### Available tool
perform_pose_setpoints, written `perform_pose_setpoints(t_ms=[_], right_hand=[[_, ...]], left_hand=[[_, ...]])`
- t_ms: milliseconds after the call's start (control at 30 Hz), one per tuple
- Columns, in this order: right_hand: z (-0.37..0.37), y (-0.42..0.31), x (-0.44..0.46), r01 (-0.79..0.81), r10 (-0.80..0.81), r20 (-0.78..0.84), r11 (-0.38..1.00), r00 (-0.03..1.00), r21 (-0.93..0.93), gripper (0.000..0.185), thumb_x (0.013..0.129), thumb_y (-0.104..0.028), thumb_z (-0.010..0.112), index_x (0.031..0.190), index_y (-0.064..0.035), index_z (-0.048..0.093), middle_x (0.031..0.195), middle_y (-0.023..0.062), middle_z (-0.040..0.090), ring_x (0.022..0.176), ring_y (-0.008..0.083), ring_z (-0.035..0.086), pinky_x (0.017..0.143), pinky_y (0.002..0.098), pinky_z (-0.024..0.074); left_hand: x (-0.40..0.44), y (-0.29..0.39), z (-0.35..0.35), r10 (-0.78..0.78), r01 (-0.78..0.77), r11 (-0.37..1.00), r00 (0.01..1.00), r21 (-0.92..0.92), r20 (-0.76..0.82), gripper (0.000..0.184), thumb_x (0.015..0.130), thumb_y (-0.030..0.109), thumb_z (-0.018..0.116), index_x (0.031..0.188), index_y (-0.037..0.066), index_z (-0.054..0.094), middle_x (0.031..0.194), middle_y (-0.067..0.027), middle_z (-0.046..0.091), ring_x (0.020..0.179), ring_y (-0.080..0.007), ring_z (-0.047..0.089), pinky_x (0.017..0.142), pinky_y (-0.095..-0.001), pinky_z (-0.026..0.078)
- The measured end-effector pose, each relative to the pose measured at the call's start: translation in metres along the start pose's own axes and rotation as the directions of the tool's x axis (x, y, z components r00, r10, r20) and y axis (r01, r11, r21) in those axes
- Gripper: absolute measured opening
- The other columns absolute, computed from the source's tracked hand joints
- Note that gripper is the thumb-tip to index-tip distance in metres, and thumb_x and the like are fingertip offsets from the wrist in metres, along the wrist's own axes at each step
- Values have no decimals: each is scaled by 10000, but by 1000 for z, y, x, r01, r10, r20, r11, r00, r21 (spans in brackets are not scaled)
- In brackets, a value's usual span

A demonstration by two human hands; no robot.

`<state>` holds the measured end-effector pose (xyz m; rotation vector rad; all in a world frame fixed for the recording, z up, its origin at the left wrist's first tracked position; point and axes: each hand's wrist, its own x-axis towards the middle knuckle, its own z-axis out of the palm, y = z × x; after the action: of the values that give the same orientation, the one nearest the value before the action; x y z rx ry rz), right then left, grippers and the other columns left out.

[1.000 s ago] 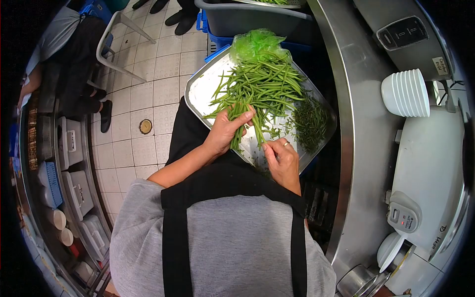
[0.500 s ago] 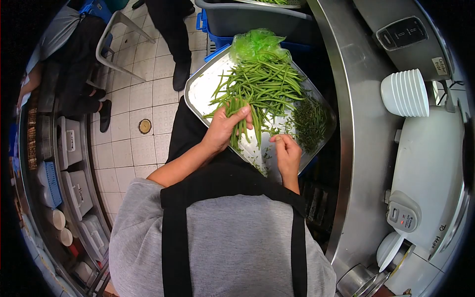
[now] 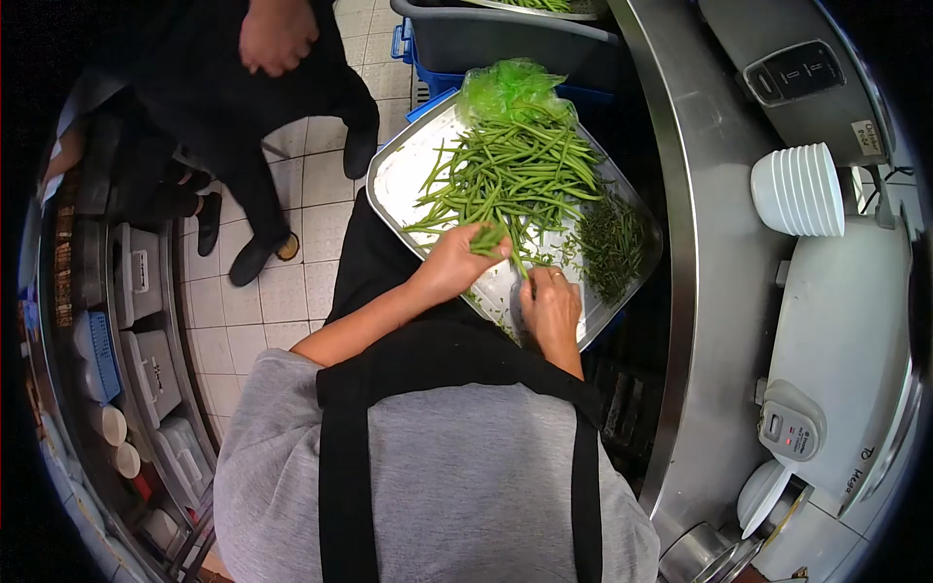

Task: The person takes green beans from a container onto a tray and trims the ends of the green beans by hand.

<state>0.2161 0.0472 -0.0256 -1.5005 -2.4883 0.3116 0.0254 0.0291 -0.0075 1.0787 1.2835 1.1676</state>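
My left hand (image 3: 457,262) is closed around a small bunch of green beans (image 3: 488,239), above the near side of a metal tray (image 3: 387,173). Just to its right, my right hand (image 3: 552,307) has its fingers closed at the end of a bean that slants down from the bunch. A large heap of loose green beans (image 3: 525,160) covers the tray's middle. Behind the heap lies a green plastic bag (image 3: 510,87). Dark, short trimmings (image 3: 610,243) are piled in the tray's right corner, and small bits are scattered near my hands.
A steel counter (image 3: 714,291) runs along the right, with stacked white bowls (image 3: 797,190) and a white-lidded appliance (image 3: 826,340). Beyond the tray stands a grey bin (image 3: 505,44). Another person (image 3: 282,117) stands at upper left; shelves with containers (image 3: 155,379) line the left.
The bunch in my left hand is now gathered more tightly and turned. My right hand has moved left, to a bean's end. Another person has stepped into view at upper left.
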Motion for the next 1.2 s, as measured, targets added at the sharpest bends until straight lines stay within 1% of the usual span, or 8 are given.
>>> perform_pose_setpoints(t_ms=[67,167,200,367,567,767,967,1200], right_hand=[[-17,-3,-3,35,-35,-53,999,998,5,141,806,-132,646,927,-60,658,850,118,616,806,290,615,760,404,417],[-41,-12,-4,65,-58,-106,996,993,66,139,797,-114,673,931,-75,672,857,91,632,798,289,606,756,397,427],[-45,-13,-5,113,-101,-144,990,984,81,149,790,-106,682,934,-74,672,852,86,620,793,280,599,759,391,423],[-57,-18,-7,262,-234,-225,959,946,104,170,769,-98,709,934,-77,673,841,72,589,787,258,577,773,372,410],[-48,-14,-5,200,-177,-193,974,965,105,184,764,-85,707,945,-76,674,868,81,604,789,259,577,776,372,410],[-43,-14,-5,163,-139,-213,982,967,99,169,768,-40,669,934,-72,666,875,90,612,802,269,586,772,373,412],[-37,-15,-8,18,153,-266,837,952,546,114,820,21,588,916,-20,632,850,116,590,758,256,579,669,335,445],[-19,-3,-11,-93,319,-172,668,932,738,67,855,11,556,893,-1,610,816,97,559,718,217,556,660,318,450]], left_hand=[[-3,-1,0,-45,28,986,994,162,99,204,871,147,677,1014,2,656,825,-60,652,760,-158,611,731,-302,491],[-4,2,6,230,-274,905,959,326,167,220,829,134,676,1026,39,658,927,-163,662,827,-257,650,732,-336,506],[-4,3,7,266,-324,871,943,369,200,252,809,126,673,1044,37,652,958,-163,653,874,-349,625,724,-392,510],[-9,5,5,282,-386,733,922,560,267,233,771,83,668,1000,47,651,851,-130,616,804,-336,624,671,-412,507],[-12,6,3,231,-363,641,931,676,281,164,716,63,652,867,17,612,842,-143,625,784,-342,642,643,-432,519],[-11,5,5,238,-375,647,926,664,291,122,731,71,629,836,14,605,844,-150,631,745,-361,640,640,-443,517],[-9,14,11,247,-367,776,925,513,289,158,712,23,630,870,12,628,814,-142,624,765,-344,625,642,-415,495],[-5,17,15,318,-438,817,885,375,341,111,724,51,619,822,-1,618,791,-175,628,744,-384,618,644,-445,496]])
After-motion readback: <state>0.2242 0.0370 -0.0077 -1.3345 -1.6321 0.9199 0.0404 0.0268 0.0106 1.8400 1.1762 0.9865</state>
